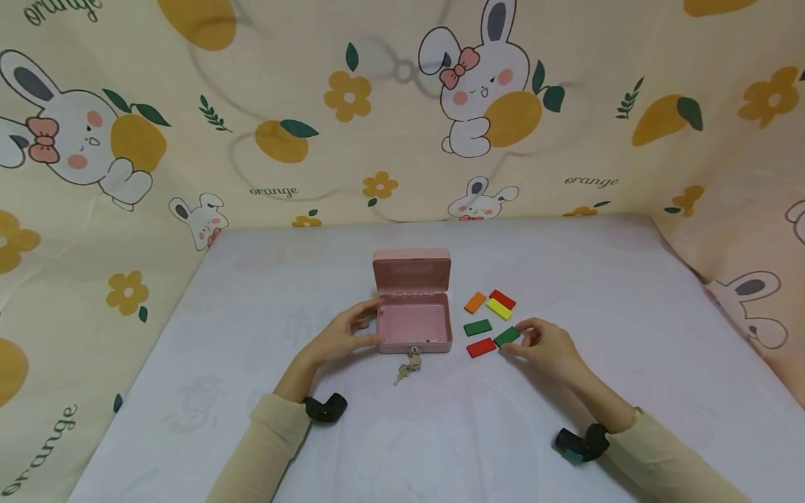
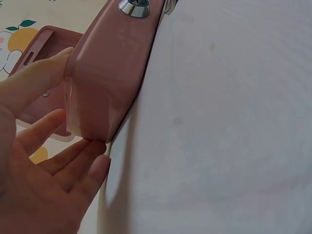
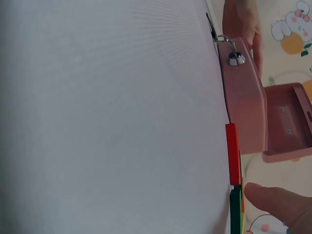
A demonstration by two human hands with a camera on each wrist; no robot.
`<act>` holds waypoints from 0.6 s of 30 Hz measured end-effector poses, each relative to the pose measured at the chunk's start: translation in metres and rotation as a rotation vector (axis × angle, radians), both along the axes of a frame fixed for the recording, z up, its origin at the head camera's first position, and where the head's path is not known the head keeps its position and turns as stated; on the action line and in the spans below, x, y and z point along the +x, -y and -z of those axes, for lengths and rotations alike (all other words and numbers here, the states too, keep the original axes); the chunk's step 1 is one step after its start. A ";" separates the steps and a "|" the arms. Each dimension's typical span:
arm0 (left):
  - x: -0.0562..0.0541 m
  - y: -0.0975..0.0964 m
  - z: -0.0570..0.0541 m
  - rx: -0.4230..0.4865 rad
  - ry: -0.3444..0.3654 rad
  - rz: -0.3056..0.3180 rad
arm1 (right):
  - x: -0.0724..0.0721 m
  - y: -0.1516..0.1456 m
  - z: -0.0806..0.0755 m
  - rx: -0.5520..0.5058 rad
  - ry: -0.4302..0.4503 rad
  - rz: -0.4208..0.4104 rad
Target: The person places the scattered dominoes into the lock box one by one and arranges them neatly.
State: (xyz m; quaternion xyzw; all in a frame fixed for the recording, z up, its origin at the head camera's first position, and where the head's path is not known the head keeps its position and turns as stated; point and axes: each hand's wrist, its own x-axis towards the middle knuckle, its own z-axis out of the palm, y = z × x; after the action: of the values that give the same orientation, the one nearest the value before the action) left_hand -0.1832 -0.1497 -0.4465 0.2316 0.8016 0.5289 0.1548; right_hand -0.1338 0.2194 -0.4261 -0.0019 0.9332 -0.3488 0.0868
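A pink metal cash box (image 1: 414, 348) stands on the table with its lid (image 1: 411, 272) raised at the back. A small padlock (image 1: 414, 360) with keys (image 1: 401, 373) hangs at its front. My left hand (image 1: 342, 332) rests against the box's left side; in the left wrist view its extended fingers (image 2: 80, 168) touch the wall near the base. To the right of the box, my right hand (image 1: 550, 348) pinches a flat green block (image 1: 506, 337) between thumb and index finger, low over the table. That block lies beside a red block (image 1: 481, 348).
Another green block (image 1: 478, 327), an orange one (image 1: 475, 302), a yellow one (image 1: 499, 309) and a second red one (image 1: 503, 299) lie right of the box. White cloth covers the table (image 1: 390, 433). A patterned curtain (image 1: 377, 140) rises behind and at both sides.
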 end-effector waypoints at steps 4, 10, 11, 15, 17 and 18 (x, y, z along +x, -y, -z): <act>0.000 0.000 0.000 -0.006 0.010 -0.006 | -0.002 0.001 -0.002 0.036 0.003 -0.002; 0.000 -0.001 0.000 -0.016 0.028 -0.001 | -0.005 -0.001 -0.003 0.071 -0.006 -0.033; 0.000 -0.001 0.000 -0.018 0.025 0.002 | -0.005 -0.001 -0.003 0.073 -0.007 -0.036; 0.000 -0.001 -0.001 -0.007 0.042 -0.001 | -0.007 -0.001 -0.002 0.080 -0.011 -0.047; 0.001 -0.002 -0.002 -0.005 0.038 0.002 | -0.007 -0.001 -0.002 0.088 -0.014 -0.046; 0.001 -0.002 -0.002 -0.002 0.041 0.001 | -0.007 -0.001 -0.002 0.092 -0.016 -0.047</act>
State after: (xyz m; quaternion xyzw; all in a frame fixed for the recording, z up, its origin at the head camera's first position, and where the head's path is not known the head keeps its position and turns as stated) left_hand -0.1822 -0.1477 -0.4447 0.2212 0.7987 0.5326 0.1718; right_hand -0.1409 0.2203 -0.4237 -0.0227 0.9486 -0.3033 0.0874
